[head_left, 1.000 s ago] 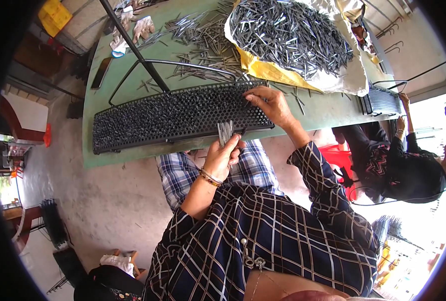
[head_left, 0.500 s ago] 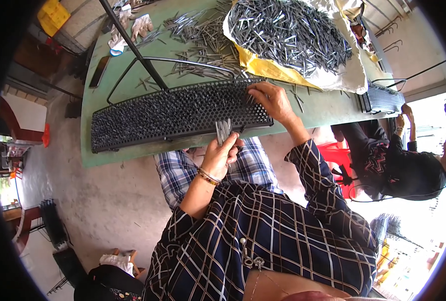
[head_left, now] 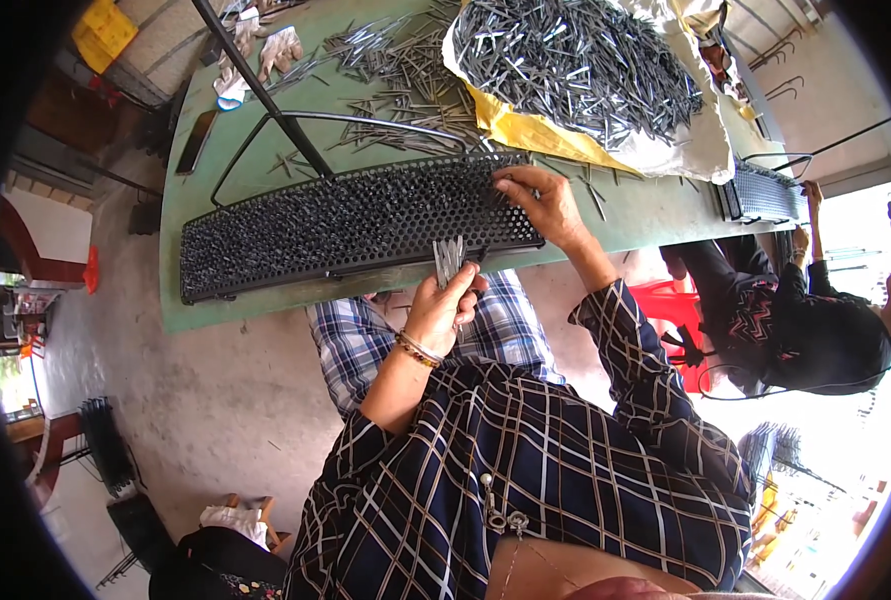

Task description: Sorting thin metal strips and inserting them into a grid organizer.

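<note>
A long black perforated metal panel point(head_left: 365, 225) lies along the near edge of the green table. Its left and middle parts look densely filled with small dark strips, while open round holes show toward its right end. Just below its front edge, my left hand point(head_left: 440, 310) grips a bundle of thin grey metal strips point(head_left: 448, 258), their ends fanned upward. My right hand point(head_left: 547, 205) is over the panel's right part, thumb and fingertips pinched together close to the holes. Whatever sits between those fingertips is too small to make out.
A white and yellow sack point(head_left: 525, 125) heaped with metal strips point(head_left: 585, 70) lies at the back right. Loose strips point(head_left: 405, 75) and gloves point(head_left: 280, 50) are scattered behind the panel. A black rod frame point(head_left: 275, 110) rises from it. Another person point(head_left: 805, 330) works at a similar panel point(head_left: 765, 195).
Both my hands stay nearly in place, and the panel appears shifted only slightly. At the right, the other person's hands have moved a little.
</note>
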The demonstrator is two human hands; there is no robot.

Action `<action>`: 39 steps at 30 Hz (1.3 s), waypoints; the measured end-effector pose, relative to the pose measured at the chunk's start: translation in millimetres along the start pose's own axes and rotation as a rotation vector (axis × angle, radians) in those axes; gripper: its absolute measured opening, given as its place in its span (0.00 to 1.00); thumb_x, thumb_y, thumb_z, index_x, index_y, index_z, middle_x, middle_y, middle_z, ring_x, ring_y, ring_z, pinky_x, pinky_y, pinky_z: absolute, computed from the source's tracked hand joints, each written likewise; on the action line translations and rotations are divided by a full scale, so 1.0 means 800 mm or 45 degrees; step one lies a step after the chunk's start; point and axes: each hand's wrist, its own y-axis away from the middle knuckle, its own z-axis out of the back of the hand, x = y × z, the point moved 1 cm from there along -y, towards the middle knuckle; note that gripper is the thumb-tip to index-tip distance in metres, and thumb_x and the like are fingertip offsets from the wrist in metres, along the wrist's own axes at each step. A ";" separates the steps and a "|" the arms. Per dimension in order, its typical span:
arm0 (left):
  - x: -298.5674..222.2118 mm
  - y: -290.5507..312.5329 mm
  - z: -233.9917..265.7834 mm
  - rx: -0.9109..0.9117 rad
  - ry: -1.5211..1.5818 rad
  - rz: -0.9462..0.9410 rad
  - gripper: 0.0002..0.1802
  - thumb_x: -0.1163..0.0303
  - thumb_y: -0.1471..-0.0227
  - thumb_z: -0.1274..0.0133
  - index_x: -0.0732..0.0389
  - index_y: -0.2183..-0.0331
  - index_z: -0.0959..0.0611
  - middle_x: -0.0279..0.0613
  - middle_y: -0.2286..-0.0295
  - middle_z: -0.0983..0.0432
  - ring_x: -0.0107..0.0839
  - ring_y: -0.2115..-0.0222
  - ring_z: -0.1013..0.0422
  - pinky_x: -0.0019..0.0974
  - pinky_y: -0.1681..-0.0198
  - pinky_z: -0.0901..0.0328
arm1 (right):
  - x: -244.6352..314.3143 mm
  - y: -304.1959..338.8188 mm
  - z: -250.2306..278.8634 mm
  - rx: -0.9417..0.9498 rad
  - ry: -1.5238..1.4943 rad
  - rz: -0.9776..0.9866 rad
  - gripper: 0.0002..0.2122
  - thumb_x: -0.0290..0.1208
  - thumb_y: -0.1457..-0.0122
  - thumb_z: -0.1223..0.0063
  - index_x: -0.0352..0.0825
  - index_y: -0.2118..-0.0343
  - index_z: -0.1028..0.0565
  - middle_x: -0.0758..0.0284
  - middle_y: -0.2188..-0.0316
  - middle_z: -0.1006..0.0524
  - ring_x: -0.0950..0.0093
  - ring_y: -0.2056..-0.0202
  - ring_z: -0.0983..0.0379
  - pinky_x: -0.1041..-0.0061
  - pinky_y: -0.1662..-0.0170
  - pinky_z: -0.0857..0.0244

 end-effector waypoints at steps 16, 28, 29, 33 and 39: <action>-0.031 -0.010 -0.008 -0.159 -0.063 -0.258 0.09 0.66 0.45 0.48 0.62 0.67 0.25 0.38 0.75 0.26 0.14 0.83 0.40 0.18 0.86 0.47 | -0.001 0.000 -0.008 -0.034 -0.066 -0.027 0.10 0.30 0.45 0.45 0.30 0.63 0.23 0.64 0.72 0.22 0.80 0.74 0.26 0.81 0.69 0.33; -0.010 -0.010 -0.004 -0.078 -0.069 -0.133 0.09 0.67 0.44 0.51 0.62 0.65 0.25 0.37 0.74 0.27 0.14 0.83 0.42 0.18 0.85 0.49 | 0.014 0.004 -0.014 0.001 0.314 0.308 0.10 0.27 0.49 0.44 0.32 0.63 0.23 0.60 0.69 0.23 0.63 0.67 0.26 0.72 0.63 0.33; -0.009 -0.010 -0.004 -0.060 -0.084 -0.124 0.09 0.67 0.44 0.51 0.62 0.65 0.25 0.37 0.74 0.27 0.14 0.83 0.42 0.18 0.85 0.49 | 0.015 0.005 -0.015 0.008 0.332 0.269 0.11 0.25 0.49 0.44 0.32 0.62 0.23 0.60 0.67 0.23 0.63 0.65 0.26 0.71 0.61 0.33; -0.003 -0.010 -0.005 -0.066 -0.080 -0.080 0.09 0.66 0.44 0.51 0.62 0.66 0.25 0.37 0.75 0.28 0.14 0.83 0.42 0.18 0.85 0.49 | 0.010 0.007 -0.016 0.008 0.345 0.421 0.10 0.26 0.49 0.45 0.32 0.62 0.23 0.60 0.66 0.24 0.64 0.65 0.26 0.72 0.62 0.33; 0.006 -0.006 -0.008 -0.058 -0.106 -0.035 0.09 0.66 0.45 0.49 0.61 0.66 0.24 0.36 0.75 0.28 0.14 0.83 0.43 0.18 0.85 0.49 | 0.012 0.007 -0.019 -0.039 0.328 0.348 0.09 0.26 0.47 0.46 0.33 0.63 0.23 0.61 0.67 0.26 0.62 0.68 0.28 0.70 0.65 0.33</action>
